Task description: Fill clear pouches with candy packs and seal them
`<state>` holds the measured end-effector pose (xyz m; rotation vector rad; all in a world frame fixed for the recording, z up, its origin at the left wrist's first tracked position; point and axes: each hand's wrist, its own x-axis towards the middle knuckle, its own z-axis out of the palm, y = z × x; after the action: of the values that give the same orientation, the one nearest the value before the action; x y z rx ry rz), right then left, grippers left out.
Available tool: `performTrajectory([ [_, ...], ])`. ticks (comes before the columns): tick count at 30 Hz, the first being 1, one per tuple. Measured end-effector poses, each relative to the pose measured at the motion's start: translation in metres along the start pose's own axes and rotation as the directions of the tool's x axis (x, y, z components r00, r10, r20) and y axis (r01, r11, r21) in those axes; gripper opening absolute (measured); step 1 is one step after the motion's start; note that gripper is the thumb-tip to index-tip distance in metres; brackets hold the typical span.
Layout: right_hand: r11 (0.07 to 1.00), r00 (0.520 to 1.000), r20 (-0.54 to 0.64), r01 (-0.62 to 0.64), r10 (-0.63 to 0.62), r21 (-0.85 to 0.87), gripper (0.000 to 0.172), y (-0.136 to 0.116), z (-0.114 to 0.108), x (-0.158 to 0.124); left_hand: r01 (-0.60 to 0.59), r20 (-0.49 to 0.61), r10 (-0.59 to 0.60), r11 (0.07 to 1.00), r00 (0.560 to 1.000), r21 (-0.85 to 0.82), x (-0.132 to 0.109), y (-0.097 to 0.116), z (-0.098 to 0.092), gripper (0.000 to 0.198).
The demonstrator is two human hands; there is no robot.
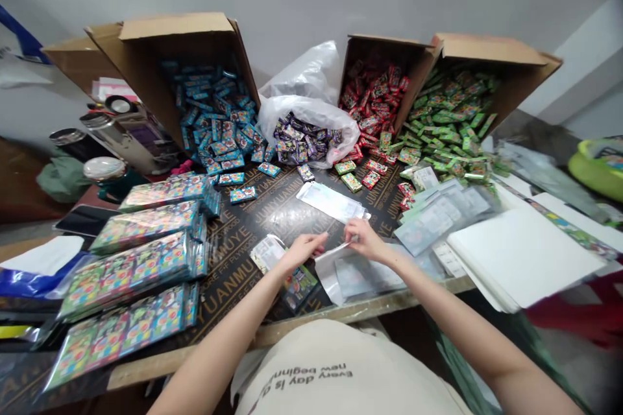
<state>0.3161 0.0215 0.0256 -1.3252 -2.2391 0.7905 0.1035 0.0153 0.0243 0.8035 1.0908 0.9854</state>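
Note:
My right hand (363, 240) pinches the upper edge of a pale plastic sleeve (331, 272) that lies near the table's front edge. More clear sleeves (374, 272) are under and beside it. Just left of the sleeve, my left hand (306, 251) hovers with its fingers stretched toward the right hand, seemingly holding nothing. Below the left wrist lies a colourful pack (299, 288), partly covered by the forearm, next to a white printed packet (267, 253). Beyond both hands rests a flat stack of white and clear sleeves (333, 201).
Tilted cartons hold blue packs (219, 117), red packs (374, 100) and green packs (448, 117). Purple packs (304, 139) fill a plastic bag (343, 126). Filled sleeves (131, 272) stack at left, near flasks (111, 136). White cards (525, 256) overhang the right front edge.

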Motion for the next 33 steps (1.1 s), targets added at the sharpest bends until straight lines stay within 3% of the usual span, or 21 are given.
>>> performTrajectory([
  [3,0.998,0.996,-0.071,0.059,-0.059,0.0,0.016,-0.003,0.002,-0.016,0.155,0.185,-0.165,0.986,0.969,0.069,-0.004,-0.006,0.012,0.028],
  [5,1.0,0.98,-0.199,0.027,-0.025,0.008,0.02,-0.004,0.005,-0.024,0.211,0.228,-0.222,0.975,0.948,0.07,-0.007,-0.007,0.016,0.032],
  [7,0.995,0.914,-0.397,-0.051,0.081,0.085,0.03,-0.01,0.007,-0.028,0.225,0.202,-0.224,0.974,0.953,0.018,-0.009,-0.005,0.018,0.026],
  [9,0.962,0.804,-0.554,-0.077,0.217,0.263,0.036,-0.023,0.01,-0.028,0.192,0.126,-0.182,0.979,0.975,-0.074,-0.01,-0.001,0.02,0.022],
  [11,0.877,0.755,-0.561,-0.038,0.34,0.48,0.038,-0.042,0.015,-0.025,0.133,0.045,-0.127,0.978,0.991,-0.163,-0.012,0.005,0.023,0.022],
  [15,0.697,0.815,-0.407,0.006,0.412,0.717,0.051,-0.077,0.027,-0.012,0.062,-0.013,-0.068,0.955,0.998,-0.289,-0.024,0.017,0.035,0.024],
  [17,0.696,0.815,-0.396,-0.013,0.424,0.718,0.048,-0.084,0.026,-0.005,0.01,-0.029,-0.018,0.963,0.999,-0.27,-0.033,0.027,0.037,0.026],
  [18,0.712,0.815,-0.393,-0.033,0.426,0.701,0.043,-0.084,0.023,-0.002,-0.076,-0.082,0.059,0.974,0.995,-0.212,-0.037,0.033,0.037,0.029],
  [19,0.732,0.825,-0.381,-0.057,0.417,0.678,0.038,-0.082,0.018,0.0,-0.199,-0.16,0.181,0.974,0.97,-0.107,-0.041,0.04,0.034,0.036],
  [21,0.775,0.879,-0.315,-0.092,0.359,0.626,0.029,-0.079,0.003,0.001,-0.444,-0.247,0.488,0.87,0.837,0.214,-0.047,0.056,0.027,0.058],
  [22,0.793,0.914,-0.263,-0.095,0.309,0.602,0.027,-0.078,-0.004,0.002,-0.509,-0.193,0.605,0.772,0.773,0.38,-0.049,0.064,0.022,0.066],
  [23,0.809,0.945,-0.207,-0.09,0.253,0.58,0.026,-0.078,-0.011,0.002,-0.535,-0.08,0.658,0.671,0.749,0.514,-0.05,0.07,0.018,0.066],
  [25,0.838,0.981,-0.107,-0.082,0.165,0.539,0.026,-0.082,-0.023,0.002,-0.522,0.177,0.572,0.522,0.801,0.675,-0.049,0.078,0.012,0.043],
  [27,0.858,0.987,-0.037,-0.116,0.155,0.5,0.02,-0.087,-0.029,0.001,-0.465,0.294,0.395,0.466,0.871,0.753,-0.046,0.08,0.007,0.015],
  [30,0.869,0.979,0.019,-0.187,0.201,0.457,0.01,-0.092,-0.032,0.001,-0.368,0.293,0.224,0.511,0.93,0.777,-0.043,0.077,0.004,0.019],
  [33,0.893,0.986,0.021,-0.161,0.168,0.421,0.016,-0.089,-0.031,-0.001,-0.294,0.287,0.112,0.606,0.951,0.739,-0.041,0.073,0.002,0.025],
])
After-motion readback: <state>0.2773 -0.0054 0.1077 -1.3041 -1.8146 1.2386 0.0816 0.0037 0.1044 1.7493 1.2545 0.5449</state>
